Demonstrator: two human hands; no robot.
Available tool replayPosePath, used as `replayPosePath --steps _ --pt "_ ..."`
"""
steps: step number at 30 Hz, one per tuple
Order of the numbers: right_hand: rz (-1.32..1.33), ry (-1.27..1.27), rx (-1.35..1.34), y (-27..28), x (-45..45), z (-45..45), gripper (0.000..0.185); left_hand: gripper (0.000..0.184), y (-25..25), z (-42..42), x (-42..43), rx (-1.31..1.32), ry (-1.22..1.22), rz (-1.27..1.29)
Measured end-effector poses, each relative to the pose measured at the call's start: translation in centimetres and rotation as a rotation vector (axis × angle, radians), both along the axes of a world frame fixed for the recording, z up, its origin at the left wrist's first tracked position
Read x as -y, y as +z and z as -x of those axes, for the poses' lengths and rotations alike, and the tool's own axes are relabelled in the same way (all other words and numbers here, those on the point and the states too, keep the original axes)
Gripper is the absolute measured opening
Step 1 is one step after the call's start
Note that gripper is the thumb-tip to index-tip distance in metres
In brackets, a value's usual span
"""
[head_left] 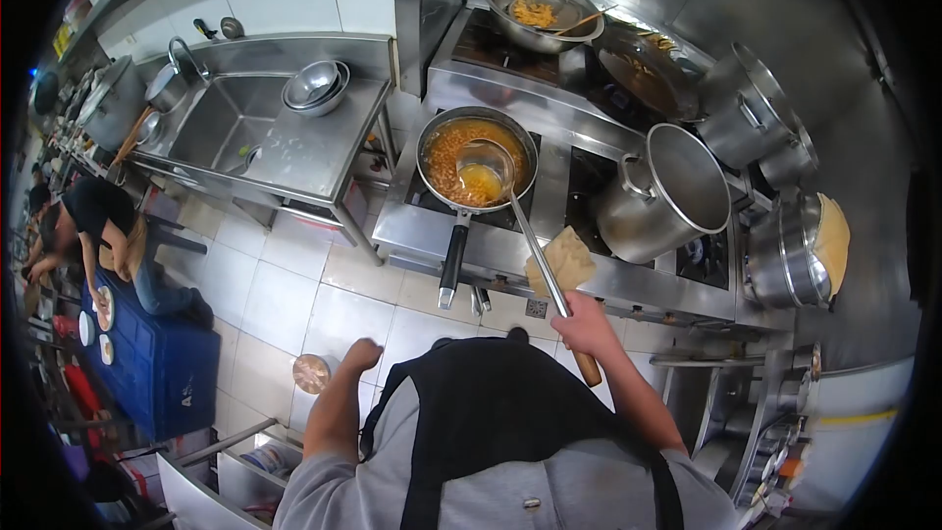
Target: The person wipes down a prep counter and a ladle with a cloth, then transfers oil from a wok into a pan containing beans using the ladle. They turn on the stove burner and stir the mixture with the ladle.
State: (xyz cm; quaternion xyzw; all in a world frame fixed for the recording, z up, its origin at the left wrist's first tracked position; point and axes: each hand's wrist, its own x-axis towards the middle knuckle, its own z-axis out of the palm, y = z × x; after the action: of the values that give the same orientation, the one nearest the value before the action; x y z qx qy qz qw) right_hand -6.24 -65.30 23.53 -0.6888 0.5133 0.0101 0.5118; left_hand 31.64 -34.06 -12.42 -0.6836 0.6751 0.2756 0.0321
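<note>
My right hand (586, 326) is closed around the long handle of a ladle (535, 250), close to its wooden end. The ladle's bowl, holding some yellowish liquid, rests in or just over a frying pan (425, 165) of orange-brown, bean-like food in sauce. The pan sits on the stove (397, 221) with its black handle pointing towards me. A tan cloth (567, 257) lies at the stove's front edge, beside the ladle handle. My left hand (364, 354) hangs low in front of the stove, curled into a loose fist, with nothing visible in it.
A large steel pot (628, 221) stands right of the pan. Behind are a steel bowl (543, 37) with food and a dark wok (643, 79). A sink (221, 128) is at left, bowls (316, 88) beside it. Another person (103, 226) bends over a blue box (162, 373).
</note>
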Motion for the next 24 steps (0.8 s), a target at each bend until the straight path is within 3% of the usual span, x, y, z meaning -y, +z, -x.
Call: replayPosePath --steps 2,4,5,6,8,10,13,16,24 --pt "0.437 0.136 -0.066 0.1 -0.9 0.8 0.022 0.037 -0.6 0.8 3.7 -0.121 0.087 0.114" --pt "0.426 0.114 -0.106 1.8 -1.6 0.9 0.023 0.045 3.3 2.9 8.1 -0.390 0.484 0.019" --pt "0.401 0.093 -0.152 2.2 -2.0 1.1 0.025 0.050 2.4 3.6 10.3 -0.665 0.737 -0.113" --pt "0.397 0.087 -0.153 2.2 -2.2 1.5 0.025 0.057 6.1 5.6 12.2 -1.018 0.997 -0.150" --pt "0.392 0.125 -0.231 2.2 -2.3 2.3 0.024 0.063 10.8 7.1 16.1 -1.674 1.198 -0.203" --pt "0.381 0.160 -0.221 2.1 -1.9 2.6 0.023 0.065 19.9 8.4 18.7 -1.967 1.192 -0.248" --pt "0.418 0.243 -0.204 1.1 -1.3 2.6 0.022 0.055 23.4 8.7 20.6 -2.027 1.040 -0.262" --pt "0.498 0.302 -0.212 -0.6 -0.4 2.4 0.022 0.044 22.9 8.1 21.8 -2.078 0.995 -0.373" --pt "0.645 0.340 -0.293 -4.1 2.7 0.5 0.024 0.036 23.9 9.0 21.6 -1.946 1.136 -0.273"
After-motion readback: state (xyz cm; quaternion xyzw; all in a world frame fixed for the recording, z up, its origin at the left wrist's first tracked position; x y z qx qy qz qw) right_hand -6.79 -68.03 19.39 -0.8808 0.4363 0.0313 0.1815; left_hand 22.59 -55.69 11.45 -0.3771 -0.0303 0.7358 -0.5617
